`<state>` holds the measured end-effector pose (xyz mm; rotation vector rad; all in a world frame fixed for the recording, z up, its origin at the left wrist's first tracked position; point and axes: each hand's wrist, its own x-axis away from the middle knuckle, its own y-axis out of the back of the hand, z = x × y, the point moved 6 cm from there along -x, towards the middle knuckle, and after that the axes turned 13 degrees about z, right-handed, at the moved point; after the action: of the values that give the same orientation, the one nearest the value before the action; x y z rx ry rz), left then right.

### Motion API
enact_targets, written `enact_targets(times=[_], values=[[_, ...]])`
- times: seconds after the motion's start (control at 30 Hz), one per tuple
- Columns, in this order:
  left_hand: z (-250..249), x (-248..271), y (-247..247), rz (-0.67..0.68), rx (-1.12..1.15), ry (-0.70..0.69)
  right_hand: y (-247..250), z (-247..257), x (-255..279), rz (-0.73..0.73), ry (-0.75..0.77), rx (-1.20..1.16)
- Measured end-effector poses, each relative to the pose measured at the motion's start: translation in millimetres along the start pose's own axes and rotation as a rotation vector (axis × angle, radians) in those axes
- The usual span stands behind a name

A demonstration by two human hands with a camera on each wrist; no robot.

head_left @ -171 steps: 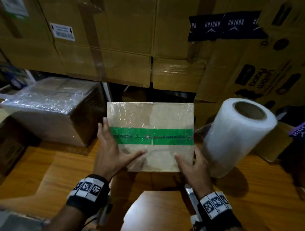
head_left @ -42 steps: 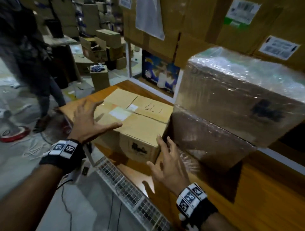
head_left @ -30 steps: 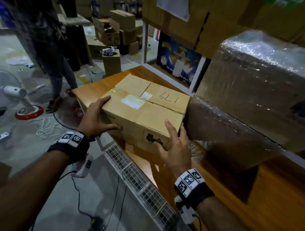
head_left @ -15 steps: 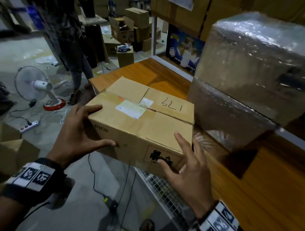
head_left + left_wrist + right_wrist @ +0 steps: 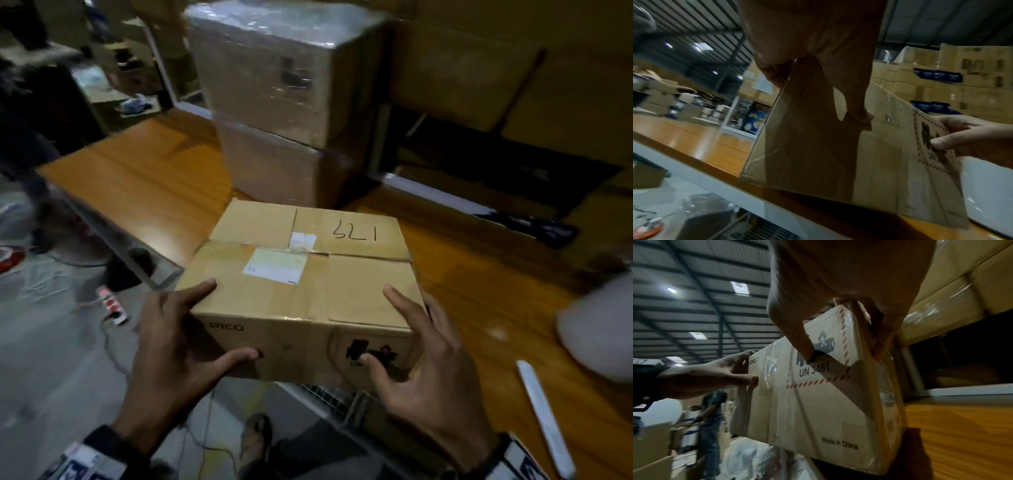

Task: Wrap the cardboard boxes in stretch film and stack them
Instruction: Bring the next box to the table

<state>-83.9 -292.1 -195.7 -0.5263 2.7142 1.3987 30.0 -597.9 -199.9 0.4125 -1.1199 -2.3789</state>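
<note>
A plain cardboard box (image 5: pixel 308 274) with a handwritten number and white labels hangs partly over the front edge of the wooden table (image 5: pixel 137 178). My left hand (image 5: pixel 226 320) grips its near left corner, thumb on the front face. My right hand (image 5: pixel 376 323) grips the near right corner, thumb on the hazard label. In the left wrist view my left hand (image 5: pixel 818 95) clasps the box (image 5: pixel 838 154). In the right wrist view my right hand (image 5: pixel 846 352) pinches the box (image 5: pixel 818 410). Two film-wrapped boxes (image 5: pixel 274 102) stand stacked behind. The film roll (image 5: pixel 596 329) lies blurred at right.
A white strip (image 5: pixel 544 418) lies on the table near my right wrist. Large cartons (image 5: pixel 513 68) line the back. A wire mesh panel (image 5: pixel 329 397) sits under the table edge. On the floor at left lie a power strip (image 5: pixel 111 305) and cables.
Both hands took hold of the plain box at the table's left end and carried it right, in front of the wrapped stack. The film roll has come into view at right.
</note>
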Motion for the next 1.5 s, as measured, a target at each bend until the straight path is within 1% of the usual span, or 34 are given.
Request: enact_targets(times=[0.13, 0.2, 0.37, 0.47, 0.53, 0.6, 0.67, 0.73, 0.77, 0.8, 0.87, 0.97, 1.1, 1.17, 1.3, 1.43, 1.5], values=[[-54, -17, -63, 0.092, 0.079, -0.038, 45, -60, 34, -0.134, -0.103, 0.03], [-73, -32, -88, 0.126, 0.088, -0.048, 58, -87, 41, -0.16, -0.149, 0.047], [-92, -67, -139, 0.212, 0.095, -0.095, 56, -133, 42, -0.211, -0.266, 0.053], [-98, -80, -153, 0.216, 0.079, -0.073, 54, -148, 37, -0.253, -0.262, -0.024], [-103, -87, -157, 0.201, 0.0, -0.074, 56, -156, 37, -0.261, -0.262, -0.108], [-110, -93, -160, 0.168, -0.133, -0.155, 57, -165, 47, -0.274, -0.287, -0.208], [-124, -98, -166, 0.166, -0.208, -0.31, 55, -182, 68, -0.274, -0.392, -0.237], [-140, -102, -174, 0.201, -0.246, -0.469, 52, -205, 97, -0.283, -0.552, -0.15], [-146, -104, -179, 0.228, -0.267, -0.521, 50, -215, 110, -0.271, -0.628, -0.088], [-150, -108, -183, 0.258, -0.29, -0.547, 49, -223, 120, -0.241, -0.694, -0.035], [-153, -116, -189, 0.308, -0.33, -0.547, 43, -234, 129, -0.171, -0.777, 0.031], [-152, -125, -190, 0.33, -0.349, -0.546, 41, -235, 130, -0.169, -0.821, 0.101], [-153, -128, -191, 0.345, -0.338, -0.566, 50, -239, 145, -0.272, -0.929, 0.109], [-153, -130, -193, 0.356, -0.321, -0.567, 62, -247, 159, -0.299, -1.008, 0.162], [-155, -133, -197, 0.364, -0.313, -0.555, 85, -261, 179, -0.276, -1.06, 0.274], [-157, -136, -201, 0.36, -0.3, -0.562, 104, -271, 181, -0.24, -1.097, 0.421], [-156, -136, -202, 0.363, -0.299, -0.56, 105, -275, 174, -0.173, -1.097, 0.499]])
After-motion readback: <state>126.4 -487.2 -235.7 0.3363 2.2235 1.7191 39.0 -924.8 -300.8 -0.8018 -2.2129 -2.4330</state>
